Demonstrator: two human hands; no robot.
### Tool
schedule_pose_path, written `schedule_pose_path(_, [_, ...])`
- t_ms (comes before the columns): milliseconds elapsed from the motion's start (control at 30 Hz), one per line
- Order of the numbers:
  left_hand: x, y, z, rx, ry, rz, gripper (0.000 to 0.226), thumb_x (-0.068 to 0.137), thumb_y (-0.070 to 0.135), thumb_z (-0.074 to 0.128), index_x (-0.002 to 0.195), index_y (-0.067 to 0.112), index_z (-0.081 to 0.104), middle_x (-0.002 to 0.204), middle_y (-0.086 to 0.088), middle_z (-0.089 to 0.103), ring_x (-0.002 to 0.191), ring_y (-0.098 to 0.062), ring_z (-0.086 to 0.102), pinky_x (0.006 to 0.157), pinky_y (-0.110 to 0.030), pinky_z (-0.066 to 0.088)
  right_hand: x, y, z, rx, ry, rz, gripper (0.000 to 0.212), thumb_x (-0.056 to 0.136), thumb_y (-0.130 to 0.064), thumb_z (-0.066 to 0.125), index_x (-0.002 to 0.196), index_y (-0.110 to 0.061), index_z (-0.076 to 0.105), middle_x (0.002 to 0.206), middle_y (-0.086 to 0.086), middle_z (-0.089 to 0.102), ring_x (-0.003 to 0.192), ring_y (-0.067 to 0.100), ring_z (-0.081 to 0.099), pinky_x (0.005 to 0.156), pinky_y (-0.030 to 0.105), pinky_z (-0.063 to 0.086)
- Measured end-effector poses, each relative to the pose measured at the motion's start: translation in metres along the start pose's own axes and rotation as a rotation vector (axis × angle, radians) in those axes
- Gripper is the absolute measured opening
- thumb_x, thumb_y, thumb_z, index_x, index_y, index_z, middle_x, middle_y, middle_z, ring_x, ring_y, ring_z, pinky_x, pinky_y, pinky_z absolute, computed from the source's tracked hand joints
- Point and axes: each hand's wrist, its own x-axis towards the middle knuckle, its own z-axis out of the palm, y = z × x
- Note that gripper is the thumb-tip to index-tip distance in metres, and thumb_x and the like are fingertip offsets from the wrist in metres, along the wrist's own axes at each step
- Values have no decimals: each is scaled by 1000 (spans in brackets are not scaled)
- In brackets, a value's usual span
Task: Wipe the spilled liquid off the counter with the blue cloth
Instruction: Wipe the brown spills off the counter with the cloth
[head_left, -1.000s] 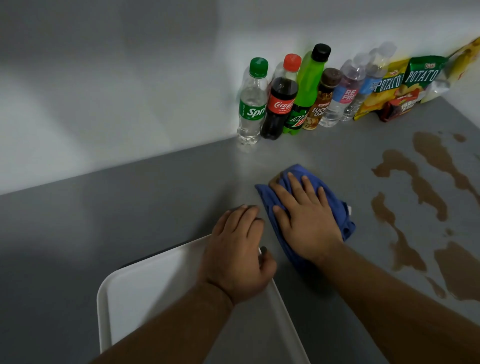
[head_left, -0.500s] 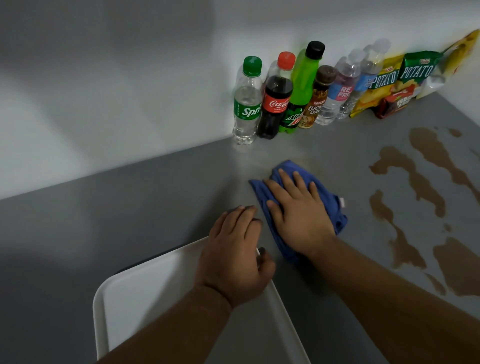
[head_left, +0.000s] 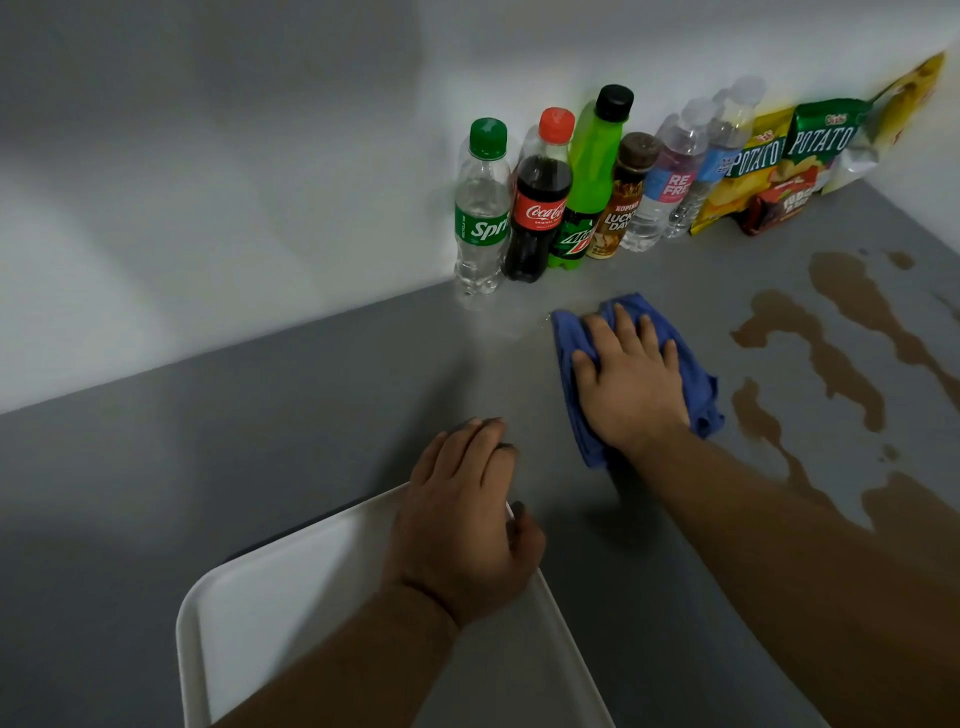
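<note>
A crumpled blue cloth (head_left: 569, 338) lies on the grey counter (head_left: 260, 426), and my right hand (head_left: 631, 384) presses flat on top of it with the fingers spread. Brown spilled liquid (head_left: 831, 364) spreads in streaks and puddles to the right of the cloth, its nearest streak just beside the cloth's right edge. My left hand (head_left: 462, 525) rests on the far right corner of a white tray (head_left: 270, 597), fingers curled over its rim.
Several drink bottles (head_left: 540, 208) stand in a row against the white wall behind the cloth. Snack bags (head_left: 800, 156) lean on the wall in the far right corner. The white tray sits at the counter's near edge.
My right hand has slid the cloth away from me and slightly right, toward the bottles. My left hand has stayed on the tray corner.
</note>
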Motion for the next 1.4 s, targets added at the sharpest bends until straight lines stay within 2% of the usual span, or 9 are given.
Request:
schedule_pose_path(133, [1,0,-1,7,-3,7,57,77,36,64,129,15,63,148,-4,55,140,-26,48,117,-49,38,8,-33,6,-14,-19,-141,59,106,-54,21,159,-31,22,172,6,10,158,33,3,126,57,3])
schedule_pose_path(267, [2,-1,0,9,9,9,54,75,35,64,125,15,63,146,-4,55,138,-27,49,115,-50,40,-38,-7,10,12,-41,-303,56,105,-56,20,158,-39,22,171,-4,15,158,23,5,125,47,1])
schedule_pose_path(400, [1,-1,0,-11,35,13,55,74,34,66,124,13,64,145,-6,57,137,-28,51,114,-51,41,-20,25,1,21,-16,-156,54,104,-49,25,157,-37,28,170,-1,20,157,27,11,126,53,8])
schedule_pose_path(533, [2,1,0,-3,24,15,55,74,34,66,125,13,65,146,-6,56,136,-30,51,113,-52,41,20,-14,-1,40,-1,-109,53,105,-42,31,156,-30,30,171,4,17,157,33,9,126,57,8])
schedule_pose_path(733, [3,1,-1,14,22,14,53,74,35,66,122,14,65,143,-6,58,133,-30,53,111,-51,43,-38,-22,10,60,-52,-411,53,105,-48,25,157,-36,27,169,-5,21,158,22,11,127,48,8])
schedule_pose_path(867, [2,0,-1,1,25,8,54,73,36,65,122,14,65,143,-5,58,135,-29,53,112,-50,43,-43,27,2,90,-1,-252,62,103,-46,33,160,-34,14,165,1,33,155,22,21,127,49,14])
schedule_pose_path(967, [2,1,1,15,10,12,54,76,37,65,126,14,64,144,-5,58,136,-27,52,113,-50,43,-16,19,3,91,16,-125,64,104,-42,33,162,-28,9,168,4,25,157,27,15,126,51,10])
schedule_pose_path(1167, [2,1,2,84,-2,26,52,78,38,63,124,13,65,142,-7,60,132,-30,56,110,-51,46,-41,-9,9,73,-9,-142,62,107,-47,26,164,-25,11,171,-2,13,158,25,4,128,49,4])
schedule_pose_path(1400, [3,1,3,117,24,40,50,78,35,58,121,10,66,139,-10,63,129,-34,58,108,-48,47,-135,51,10,16,-26,-97,64,106,-56,20,163,-34,4,171,-13,7,158,13,-1,128,43,-1])
